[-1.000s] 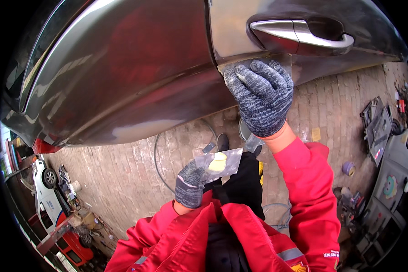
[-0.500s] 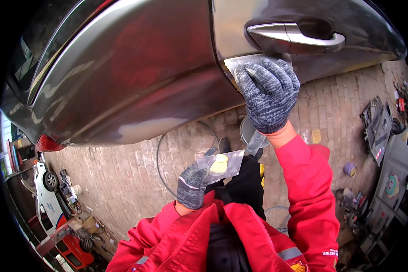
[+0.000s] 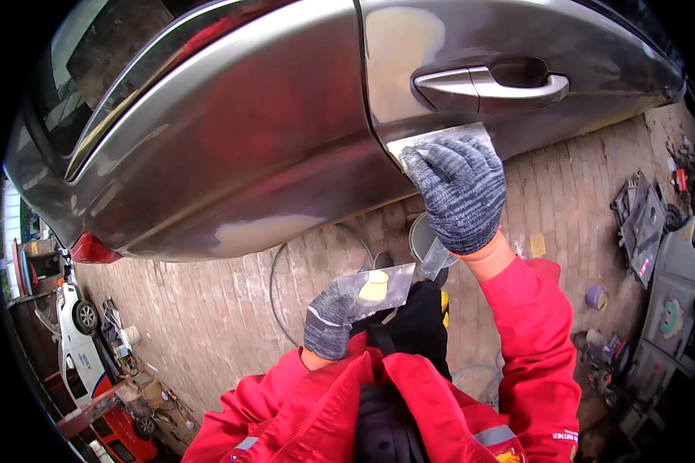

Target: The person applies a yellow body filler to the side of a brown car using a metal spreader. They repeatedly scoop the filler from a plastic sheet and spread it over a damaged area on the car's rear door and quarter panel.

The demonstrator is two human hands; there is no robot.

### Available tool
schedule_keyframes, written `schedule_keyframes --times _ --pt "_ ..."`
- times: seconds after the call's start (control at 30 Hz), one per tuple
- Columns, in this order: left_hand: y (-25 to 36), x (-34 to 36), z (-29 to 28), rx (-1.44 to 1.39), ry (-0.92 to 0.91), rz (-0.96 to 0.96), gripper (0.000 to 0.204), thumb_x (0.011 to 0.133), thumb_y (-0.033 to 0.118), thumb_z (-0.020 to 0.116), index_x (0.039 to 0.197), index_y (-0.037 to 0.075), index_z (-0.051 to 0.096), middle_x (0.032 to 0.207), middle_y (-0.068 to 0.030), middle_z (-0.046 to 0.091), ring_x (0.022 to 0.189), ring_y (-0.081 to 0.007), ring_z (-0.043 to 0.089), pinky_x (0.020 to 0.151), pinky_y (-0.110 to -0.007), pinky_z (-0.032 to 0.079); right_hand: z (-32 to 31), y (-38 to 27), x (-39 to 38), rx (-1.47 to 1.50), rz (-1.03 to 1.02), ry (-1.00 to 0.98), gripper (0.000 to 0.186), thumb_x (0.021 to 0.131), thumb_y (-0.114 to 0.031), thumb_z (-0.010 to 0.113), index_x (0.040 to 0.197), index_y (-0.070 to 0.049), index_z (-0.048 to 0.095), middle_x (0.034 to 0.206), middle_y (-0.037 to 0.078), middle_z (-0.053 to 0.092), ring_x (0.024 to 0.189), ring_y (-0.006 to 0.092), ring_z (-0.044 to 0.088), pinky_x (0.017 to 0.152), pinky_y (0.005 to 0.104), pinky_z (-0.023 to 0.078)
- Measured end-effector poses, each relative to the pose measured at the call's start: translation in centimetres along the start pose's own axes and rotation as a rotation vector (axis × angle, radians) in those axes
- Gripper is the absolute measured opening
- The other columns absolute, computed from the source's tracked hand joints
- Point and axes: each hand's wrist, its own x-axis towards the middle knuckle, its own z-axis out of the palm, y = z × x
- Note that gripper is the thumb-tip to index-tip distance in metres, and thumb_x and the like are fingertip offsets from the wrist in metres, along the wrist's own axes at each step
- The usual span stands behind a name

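Note:
My gloved right hand (image 3: 455, 189) grips a thin, flat spreader (image 3: 440, 133) with curled fingers, at the door seam just below the silver door handle (image 3: 517, 87) of a dark grey car (image 3: 247, 100). A beige patch (image 3: 398, 54) covers part of the door left of the handle; a paler patch (image 3: 262, 231) lies low on the rear panel. Lower down, in front of my body, my gloved left hand (image 3: 327, 322) holds a flat plate (image 3: 396, 285) by its left end, a lump of pale yellow paste (image 3: 373, 287) lying on it.
Below lie brick paving (image 3: 185, 309), a bucket (image 3: 425, 231), a hose (image 3: 274, 301) and a purple tin (image 3: 596, 298). A white car (image 3: 77, 378) and red car (image 3: 120, 432) stand at left; loose panels (image 3: 637, 224) and a grey vehicle (image 3: 668, 309) at right.
The car and my hands sit lower in the picture. My right hand has moved down with the spreader, uncovering more door below the handle. My left hand still holds the plate.

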Motion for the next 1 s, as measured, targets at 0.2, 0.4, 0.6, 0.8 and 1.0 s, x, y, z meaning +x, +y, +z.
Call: schedule_keyframes --times 0.2,0.4,0.6,0.8,1.0 --pt "0.9 -0.2 0.3 0.003 0.007 0.026 0.033 0.095 0.001 0.061 0.129 -0.002 0.06 0.122 -0.0129 0.068 0.11 -0.0209 0.066 0.095 -0.033 0.053 1.9 0.6 0.6 -0.025 -0.053 0.136 0.035 0.075 -0.014 0.065 0.109 -0.015 0.075 0.11 0.003 0.067 0.105 0.0283 0.063 0.093 0.049 0.049" --pt "-0.5 -0.4 -0.4 0.359 0.038 0.224 0.039 0.088 0.008 0.072 0.125 0.0 0.063 0.117 -0.0143 0.069 0.106 -0.0272 0.068 0.092 -0.037 0.054 1.5 0.3 -1.2 -0.013 -0.027 0.015 0.036 0.078 -0.016 0.062 0.111 -0.015 0.074 0.111 0.005 0.068 0.104 0.0279 0.063 0.093 0.0478 0.049" --pt "0.9 -0.2 -0.5 0.632 0.065 0.441 0.047 0.079 0.016 0.08 0.122 0.003 0.065 0.111 -0.0167 0.07 0.101 -0.034 0.068 0.09 -0.041 0.053 -1.2 0.8 -3.0 -0.02 -0.027 -0.099 0.036 0.079 -0.018 0.061 0.113 -0.014 0.07 0.105 0.004 0.066 0.102 0.028 0.063 0.092 0.0475 0.048" --pt "-2.7 -0.4 -0.2 0.16 0.088 0.195 0.042 0.083 0.015 0.077 0.121 0.002 0.065 0.114 -0.0153 0.07 0.105 -0.0305 0.068 0.093 -0.041 0.052 -3.7 -0.4 -7.0 0.156 0.224 -0.008 0.036 0.077 0.003 0.066 0.112 -0.008 0.071 0.104 0.012 0.068 0.096 0.034 0.064 0.088 0.0439 0.051" --pt "2.9 0.7 1.1 -0.965 0.031 -0.262 0.029 0.096 0.008 0.06 0.123 -0.002 0.062 0.117 -0.0134 0.069 0.107 -0.024 0.067 0.098 -0.038 0.053 -2.4 -3.3 -12.6 0.331 0.485 0.062 0.033 0.086 -0.002 0.063 0.118 -0.006 0.068 0.111 0.015 0.068 0.104 0.0364 0.063 0.095 0.0459 0.049"
